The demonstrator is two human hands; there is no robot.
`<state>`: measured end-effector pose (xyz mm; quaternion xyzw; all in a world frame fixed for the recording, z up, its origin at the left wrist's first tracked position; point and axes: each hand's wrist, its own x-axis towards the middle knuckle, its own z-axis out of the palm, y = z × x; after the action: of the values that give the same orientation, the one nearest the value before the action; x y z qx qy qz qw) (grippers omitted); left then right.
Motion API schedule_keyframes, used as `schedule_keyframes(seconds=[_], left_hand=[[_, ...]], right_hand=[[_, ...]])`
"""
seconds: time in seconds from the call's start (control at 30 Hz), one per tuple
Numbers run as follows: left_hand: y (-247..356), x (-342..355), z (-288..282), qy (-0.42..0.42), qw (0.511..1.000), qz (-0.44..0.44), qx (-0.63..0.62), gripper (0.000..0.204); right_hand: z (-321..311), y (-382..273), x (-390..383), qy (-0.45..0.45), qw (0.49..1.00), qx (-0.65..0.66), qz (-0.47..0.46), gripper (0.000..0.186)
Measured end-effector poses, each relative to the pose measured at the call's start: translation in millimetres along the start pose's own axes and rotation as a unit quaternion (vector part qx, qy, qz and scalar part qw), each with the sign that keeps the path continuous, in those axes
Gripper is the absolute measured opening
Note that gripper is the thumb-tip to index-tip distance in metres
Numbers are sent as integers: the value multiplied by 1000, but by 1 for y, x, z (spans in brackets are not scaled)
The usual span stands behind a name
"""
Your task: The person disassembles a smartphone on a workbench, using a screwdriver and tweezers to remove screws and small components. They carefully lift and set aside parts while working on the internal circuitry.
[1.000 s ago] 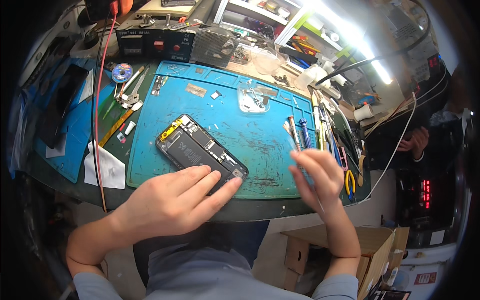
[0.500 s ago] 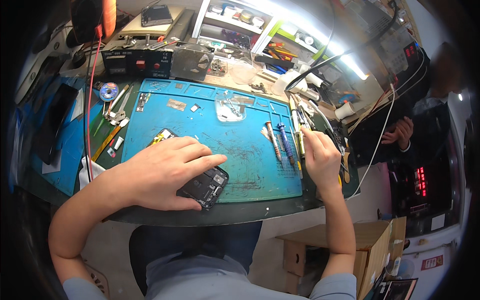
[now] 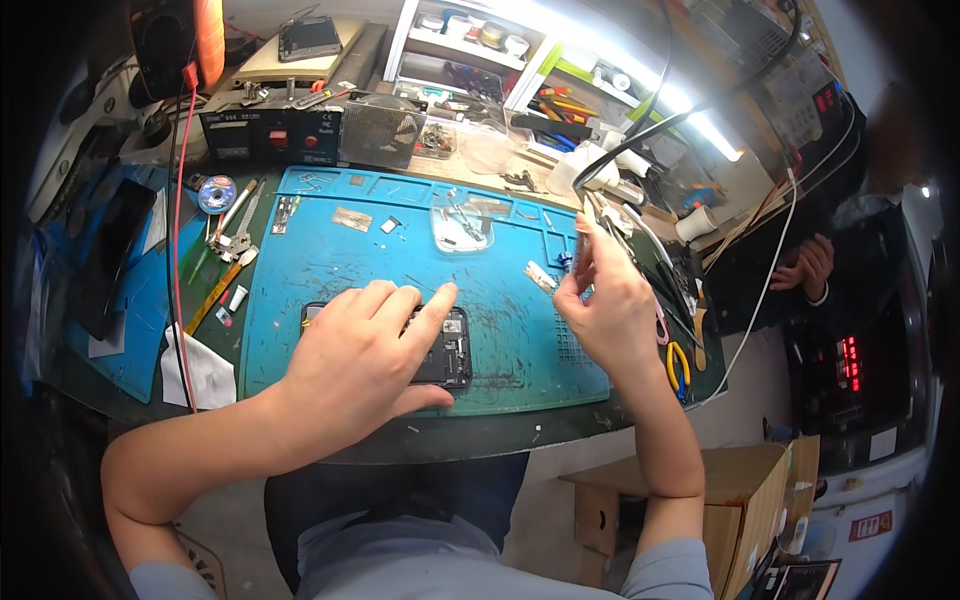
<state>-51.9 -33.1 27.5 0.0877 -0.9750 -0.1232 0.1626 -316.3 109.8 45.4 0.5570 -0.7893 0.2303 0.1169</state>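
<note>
An opened phone (image 3: 455,350), its dark inner parts and small metal plates showing, lies at the front of the blue mat (image 3: 400,265). My left hand (image 3: 350,365) spans it, thumb at the near edge and fingers over the far side, hiding its left half. Off to the right, my right hand (image 3: 610,300) pinches a slim reddish-brown screwdriver (image 3: 581,252) upright, mostly covered by the fingers. Part of a blue screwdriver (image 3: 566,262) shows behind that hand. Beside it lies a thin metal strip (image 3: 540,277).
A clear tray (image 3: 462,230) of small parts sits on the mat. Left of the mat are a solder spool (image 3: 216,194), tweezers and a white cloth (image 3: 198,375). Pliers (image 3: 679,370) lie at the right edge. A black instrument box (image 3: 270,135) stands behind; another person's hands (image 3: 805,265) are at right.
The phone has turned from slanted to nearly straight under my left hand. My right hand has moved left and up, and the reddish-brown screwdriver has left its place on the mat.
</note>
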Motion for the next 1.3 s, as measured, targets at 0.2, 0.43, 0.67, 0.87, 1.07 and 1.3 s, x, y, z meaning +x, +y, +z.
schedule_keyframes(seconds=[0.2,0.43,0.67,0.87,1.07,1.3], left_hand=[[-24,26,-12,13,993,22,-114,33],[-30,20,0,-14,950,17,-311,14],[-27,18,7,-3,959,15,-283,13],[-29,19,7,-21,958,7,-287,17],[-28,20,1,-22,962,7,-272,13],[-21,27,-13,-39,924,-57,-376,45]], right_hand=[[-11,-60,5,32,905,421,-39,60],[19,-57,8,-4,902,364,-233,59],[26,-54,5,-3,895,357,-268,51],[29,-47,4,-28,890,369,-264,49],[19,-52,6,-20,896,327,-300,48],[0,-60,5,-3,915,296,-274,40]])
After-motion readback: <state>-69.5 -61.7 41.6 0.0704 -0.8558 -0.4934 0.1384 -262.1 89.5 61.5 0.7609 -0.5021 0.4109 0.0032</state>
